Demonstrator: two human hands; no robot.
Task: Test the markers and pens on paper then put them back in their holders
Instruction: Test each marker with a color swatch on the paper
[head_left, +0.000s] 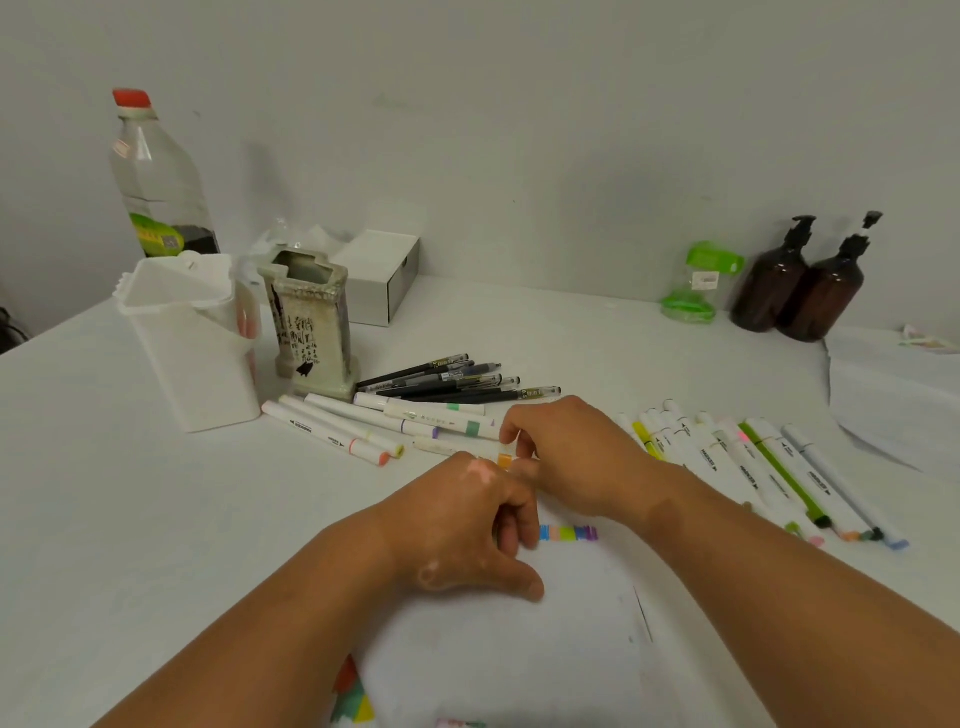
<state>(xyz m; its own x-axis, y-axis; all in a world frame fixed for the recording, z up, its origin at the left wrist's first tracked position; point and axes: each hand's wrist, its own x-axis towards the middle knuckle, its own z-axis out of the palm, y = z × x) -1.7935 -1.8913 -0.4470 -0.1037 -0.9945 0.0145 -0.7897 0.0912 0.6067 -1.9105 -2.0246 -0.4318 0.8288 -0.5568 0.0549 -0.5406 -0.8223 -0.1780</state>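
Marker (505, 460) with orange band over paper (519, 649): left hand (467, 525) grips barrel, right hand (563, 457) pinches upper end. Colour swatches (569, 533) just beside left hand.

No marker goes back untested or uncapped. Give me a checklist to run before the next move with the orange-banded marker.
1. Grip: left hand and right hand both hold the orange-banded marker: ok.
2. Cap seated: fingers hide the marker's ends: cannot tell.
3. Orange mark among the colour swatches: none shows, but the left hand covers the row's left end: cannot tell.
4. Bare paper for a test stroke, below the swatches: ok.
5. White holder and ceramic holder standing upright, the ceramic one's mouth open: ok.
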